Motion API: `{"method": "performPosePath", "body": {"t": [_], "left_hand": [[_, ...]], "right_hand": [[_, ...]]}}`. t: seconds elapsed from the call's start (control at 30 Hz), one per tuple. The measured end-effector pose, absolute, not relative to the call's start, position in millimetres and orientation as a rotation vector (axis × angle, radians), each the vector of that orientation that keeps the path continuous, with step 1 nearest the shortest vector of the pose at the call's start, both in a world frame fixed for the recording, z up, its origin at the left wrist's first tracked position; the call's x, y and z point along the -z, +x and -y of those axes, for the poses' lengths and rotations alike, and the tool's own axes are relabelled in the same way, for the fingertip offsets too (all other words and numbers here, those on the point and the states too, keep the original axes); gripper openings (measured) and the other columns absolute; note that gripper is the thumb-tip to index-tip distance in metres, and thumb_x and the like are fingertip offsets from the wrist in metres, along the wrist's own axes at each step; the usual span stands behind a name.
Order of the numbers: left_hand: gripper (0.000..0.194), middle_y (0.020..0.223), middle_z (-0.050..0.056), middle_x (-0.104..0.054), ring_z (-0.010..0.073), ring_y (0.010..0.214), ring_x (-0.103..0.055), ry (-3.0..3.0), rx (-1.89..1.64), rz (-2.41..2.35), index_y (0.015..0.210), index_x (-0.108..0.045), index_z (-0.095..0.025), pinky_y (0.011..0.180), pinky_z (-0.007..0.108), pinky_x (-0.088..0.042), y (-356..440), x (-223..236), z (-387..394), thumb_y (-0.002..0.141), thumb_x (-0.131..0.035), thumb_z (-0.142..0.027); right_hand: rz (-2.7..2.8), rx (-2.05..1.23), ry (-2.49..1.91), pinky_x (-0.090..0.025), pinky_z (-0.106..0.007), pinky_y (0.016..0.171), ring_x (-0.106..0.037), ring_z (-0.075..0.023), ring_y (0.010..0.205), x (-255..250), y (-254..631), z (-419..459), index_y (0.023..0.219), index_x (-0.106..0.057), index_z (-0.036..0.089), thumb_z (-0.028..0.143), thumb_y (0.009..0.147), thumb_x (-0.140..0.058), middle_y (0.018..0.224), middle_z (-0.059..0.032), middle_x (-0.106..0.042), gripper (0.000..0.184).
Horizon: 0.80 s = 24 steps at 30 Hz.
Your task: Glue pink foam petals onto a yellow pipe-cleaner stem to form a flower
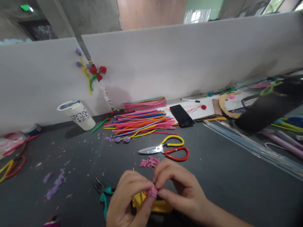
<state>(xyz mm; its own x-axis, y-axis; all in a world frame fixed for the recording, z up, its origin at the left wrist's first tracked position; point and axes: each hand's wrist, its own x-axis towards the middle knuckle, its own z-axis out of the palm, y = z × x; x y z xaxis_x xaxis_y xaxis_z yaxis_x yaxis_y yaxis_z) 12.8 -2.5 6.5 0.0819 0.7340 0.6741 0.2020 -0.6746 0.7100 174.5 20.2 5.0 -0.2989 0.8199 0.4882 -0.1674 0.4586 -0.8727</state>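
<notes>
My left hand (129, 198) and my right hand (183, 189) meet at the front of the table, both pinching a small pink fuzzy bud (153, 191) between thumb and fingers. Beneath them lies a yellow tool (162, 206), mostly hidden, so its kind is unclear. Pliers with teal handles (103, 198) rest beside my left hand, partly covered by it. Just beyond my fingers is a small pile of short pink pipe-cleaner pieces (149, 162). Behind that pile lie scissors (163, 148) with one yellow and one red handle, blades pointing left.
Colourful pipe cleaners (142, 123) are heaped by the white partition (165, 60). A phone (181, 115) lies to their right, a white cup (79, 116) to the left. Purple scraps (55, 186) litter the left side. Clear strips (248, 145) and a black bottle (267, 104) occupy the right.
</notes>
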Motion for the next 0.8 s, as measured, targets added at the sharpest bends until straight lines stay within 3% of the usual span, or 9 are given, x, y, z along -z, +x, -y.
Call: {"method": "performPosePath", "body": {"t": [0.37,0.57,0.8], "left_hand": [[0.038,0.081,0.001,-0.066,0.0138,0.073,-0.062,1.976,-1.555,-0.905,0.104,-0.064,-0.019,0.064,0.021,-0.053,10.2,-2.5,7.0,0.072,-0.065,0.002],[0.035,0.079,0.001,-0.068,0.0141,0.071,-0.063,1.937,-1.559,-0.958,0.099,-0.066,-0.021,0.063,0.022,-0.053,11.3,-3.3,6.7,0.072,-0.065,0.002],[0.037,0.078,0.001,-0.069,0.0151,0.07,-0.064,1.977,-1.564,-0.924,0.098,-0.066,-0.02,0.061,0.023,-0.054,9.3,-4.4,5.9,0.07,-0.066,0.003]], "right_hand": [[1.5,-1.214,-0.59,-0.044,-0.027,0.072,-0.057,-0.014,0.075,-7.1,175.3,-18.7,0.08,-0.067,0.021,0.027,0.084,-0.067,0.077,-0.0015,-0.063,0.007],[1.358,-1.491,-0.544,-0.042,-0.03,0.077,-0.054,-0.0139,0.074,-2.7,175.3,-23.6,0.077,-0.068,0.02,0.036,0.08,-0.071,0.076,-0.0004,-0.06,0.016],[1.249,-1.677,-0.537,-0.041,-0.028,0.078,-0.05,-0.0124,0.073,1.1,173.4,-24.1,0.076,-0.067,0.02,0.032,0.075,-0.076,0.076,0.0012,-0.057,0.015]]}}
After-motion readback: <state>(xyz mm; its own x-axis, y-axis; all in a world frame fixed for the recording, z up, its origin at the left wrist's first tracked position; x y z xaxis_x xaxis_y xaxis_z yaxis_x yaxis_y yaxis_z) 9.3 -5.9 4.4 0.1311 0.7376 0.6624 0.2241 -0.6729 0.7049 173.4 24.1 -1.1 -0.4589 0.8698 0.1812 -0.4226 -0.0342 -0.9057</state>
